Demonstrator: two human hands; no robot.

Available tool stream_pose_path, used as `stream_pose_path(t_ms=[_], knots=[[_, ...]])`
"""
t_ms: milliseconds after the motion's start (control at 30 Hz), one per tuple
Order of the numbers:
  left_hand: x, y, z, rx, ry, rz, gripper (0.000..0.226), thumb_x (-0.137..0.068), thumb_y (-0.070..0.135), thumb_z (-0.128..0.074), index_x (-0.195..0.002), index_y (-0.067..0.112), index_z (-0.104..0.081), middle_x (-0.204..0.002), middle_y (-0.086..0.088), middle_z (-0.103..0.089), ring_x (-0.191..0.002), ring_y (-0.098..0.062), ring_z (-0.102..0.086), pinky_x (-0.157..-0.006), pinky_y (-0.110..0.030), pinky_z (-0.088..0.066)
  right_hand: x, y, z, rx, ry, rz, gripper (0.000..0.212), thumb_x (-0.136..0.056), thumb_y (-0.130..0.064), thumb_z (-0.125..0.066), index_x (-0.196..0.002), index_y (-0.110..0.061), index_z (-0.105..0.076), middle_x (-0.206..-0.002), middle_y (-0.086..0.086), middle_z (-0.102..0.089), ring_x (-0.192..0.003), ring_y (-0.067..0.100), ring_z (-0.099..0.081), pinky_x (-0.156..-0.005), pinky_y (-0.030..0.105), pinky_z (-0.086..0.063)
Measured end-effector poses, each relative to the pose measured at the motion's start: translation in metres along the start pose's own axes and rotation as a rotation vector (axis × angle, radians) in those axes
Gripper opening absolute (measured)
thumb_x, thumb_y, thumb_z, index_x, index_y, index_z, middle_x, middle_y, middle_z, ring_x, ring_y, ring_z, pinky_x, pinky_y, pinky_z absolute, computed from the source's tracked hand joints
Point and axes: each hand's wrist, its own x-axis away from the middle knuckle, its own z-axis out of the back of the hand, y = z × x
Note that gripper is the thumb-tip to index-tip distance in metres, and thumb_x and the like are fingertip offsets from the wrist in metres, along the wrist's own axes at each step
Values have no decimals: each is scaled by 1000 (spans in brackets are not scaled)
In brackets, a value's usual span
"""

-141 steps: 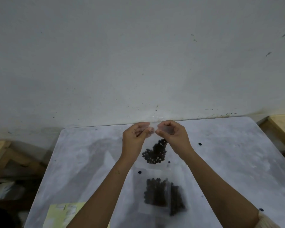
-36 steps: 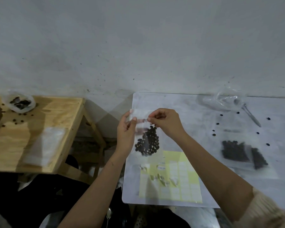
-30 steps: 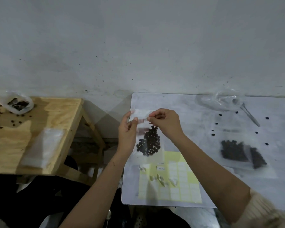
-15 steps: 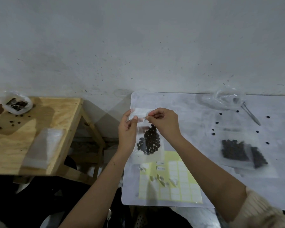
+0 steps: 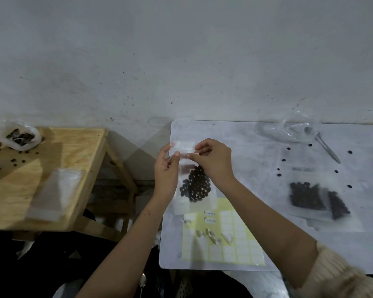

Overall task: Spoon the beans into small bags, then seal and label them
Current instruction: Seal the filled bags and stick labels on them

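Bag (image 5: 193, 206) shifted toward label sheet (image 5: 235, 244), left hand (image 5: 166, 168), right hand (image 5: 213, 160) pinching top

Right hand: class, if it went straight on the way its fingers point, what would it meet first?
Probably the left hand. The right hand pinches the bag top with fingers aimed left, and the left hand pinches the same strip just ahead, though depth between them is unclear.

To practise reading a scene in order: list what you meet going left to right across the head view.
Open bean bag on the wooden table → stack of empty bags → left hand → right hand, both pinching the small bag → filled bags on the white table.
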Motion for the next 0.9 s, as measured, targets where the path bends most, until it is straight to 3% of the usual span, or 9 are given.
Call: stream_pose_path(t_ms=[67,167,267,367,467,600,733,900], knots=[[-1,0,0,0,11,12,27,-97,12,-48,-124,16,-51,-90,3,-67,-81,-7,-64,-76,-23,-53,0,1,-1,29,20,12,38,-58,-32,-88,-80,-12,-64,-78,1,-62,-64,6,-55,-59,6,-44],[-1,-1,2,30,-8,42,25,-97,13,-48,-117,28,-52,-100,-5,-69,-96,-23,-67,-85,-38,-54,-3,2,2,106,57,-31,58,-52,-41,-89,-93,-17,-57,-96,1,-53,-77,8,-52,-61,5,-40],[-1,2,3,14,-7,6,24,-97,14,-48,-116,28,-51,-89,9,-71,-92,-4,-65,-87,-29,-52,-5,2,8,94,38,-98,72,-53,-41,-88,-109,-19,-50,-106,-1,-49,-93,10,-50,-70,11,-38],[-1,6,0,73,-41,-20,24,-98,13,-47,-120,23,-49,-82,15,-72,-84,-6,-67,-80,-26,-54,-7,2,12,-1,-54,-211,73,-58,-39,-87,-116,-16,-49,-97,-1,-54,-92,13,-54,-71,16,-41],[-2,6,0,134,-46,-11,26,-98,10,-46,-124,14,-47,-79,12,-73,-75,-8,-69,-64,-20,-54,-10,6,14,-69,-80,-266,67,-60,-35,-87,-113,-11,-53,-100,12,-62,-88,20,-63,-73,22,-47],[-4,9,-2,129,-52,28,27,-93,9,-55,-120,13,-48,-79,6,-73,-72,-11,-70,-63,-21,-55,-8,4,17,-173,-93,-278,50,-67,-15,-83,-108,-4,-58,-86,18,-69,-61,15,-65,-53,16,-47],[-11,8,-8,51,-47,38,41,-82,10,-71,-117,11,-51,-80,-5,-72,-74,-23,-70,-67,-27,-56,-9,4,19,-171,-102,-225,35,-71,-12,-80,-99,-7,-61,-84,15,-71,-69,21,-70,-63,25,-54],[-24,5,-21,-10,-9,32,35,-82,8,-70,-111,18,-54,-84,-25,-68,-77,-32,-67,-69,-26,-56,-21,11,25,-188,-110,-238,31,-73,-9,-78,-98,-12,-60,-82,14,-71,-71,25,-70,-71,33,-56]])
